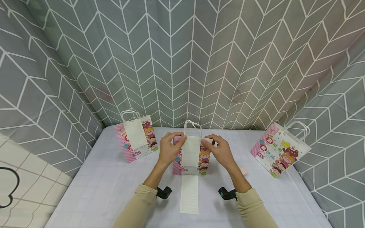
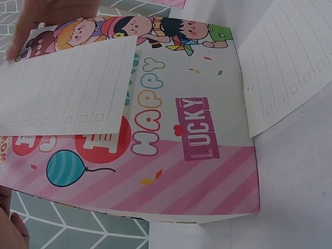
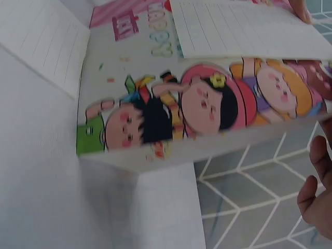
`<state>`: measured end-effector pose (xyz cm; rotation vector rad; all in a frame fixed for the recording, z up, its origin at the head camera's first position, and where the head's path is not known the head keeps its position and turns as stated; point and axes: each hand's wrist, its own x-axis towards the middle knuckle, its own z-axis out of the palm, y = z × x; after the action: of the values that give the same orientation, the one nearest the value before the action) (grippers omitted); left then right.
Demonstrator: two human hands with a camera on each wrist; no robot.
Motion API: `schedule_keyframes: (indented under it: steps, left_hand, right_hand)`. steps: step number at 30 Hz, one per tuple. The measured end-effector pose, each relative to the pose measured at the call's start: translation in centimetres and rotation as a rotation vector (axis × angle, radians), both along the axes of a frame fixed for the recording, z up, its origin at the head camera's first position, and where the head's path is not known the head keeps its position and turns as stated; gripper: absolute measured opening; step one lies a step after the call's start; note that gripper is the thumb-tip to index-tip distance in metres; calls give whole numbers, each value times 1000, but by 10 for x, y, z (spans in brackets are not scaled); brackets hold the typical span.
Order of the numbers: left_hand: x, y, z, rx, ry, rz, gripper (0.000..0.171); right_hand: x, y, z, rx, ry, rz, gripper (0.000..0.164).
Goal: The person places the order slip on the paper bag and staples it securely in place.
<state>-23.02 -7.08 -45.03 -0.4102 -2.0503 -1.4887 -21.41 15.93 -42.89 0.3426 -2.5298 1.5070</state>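
At the middle of the table a pink and white cartoon paper bag (image 1: 177, 170) stands upright with its twisted white handles up. A lined checklist sheet (image 1: 190, 153) hangs over its front from the top edge. My left hand (image 1: 169, 148) pinches the bag's top edge and the sheet's upper left corner, thumb in front. At the upper right corner, my right hand (image 1: 220, 151) pinches likewise, its thumb on the sheet. In the left wrist view the sheet (image 2: 67, 91) stands slightly off the bag's front (image 2: 207, 181) at its lower end.
Another lined sheet (image 1: 189, 196) lies flat before the bag. A similar bag with a sheet on its front (image 1: 136, 134) stands at left; a bag without one (image 1: 278, 155) stands at right. A small pink block (image 1: 244, 171) lies by my right forearm. A patterned curtain (image 1: 182, 63) hangs behind.
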Motion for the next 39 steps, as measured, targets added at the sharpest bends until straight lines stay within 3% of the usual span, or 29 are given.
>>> schedule_keyframes:
  steps: [8,14,17,21,26,39]
  left_hand:
    - [0,0,0,6,11,6,13]
    - [-1,0,0,8,9,9,13]
    - [-2,0,0,11,2,-1,14]
    - [-2,0,-1,14,7,-2,14]
    - [-2,0,-1,8,0,18,15]
    - [-1,1,-1,8,0,12,15]
  right_hand:
    - [5,35,-8,148,-40,28,31]
    - [9,63,-12,249,-105,122,31]
    - [9,81,-13,313,-183,192,34]
    - [14,107,-11,380,-355,256,45]
    - [21,127,-9,422,-499,260,58]
    - [30,150,-19,490,-572,183,61]
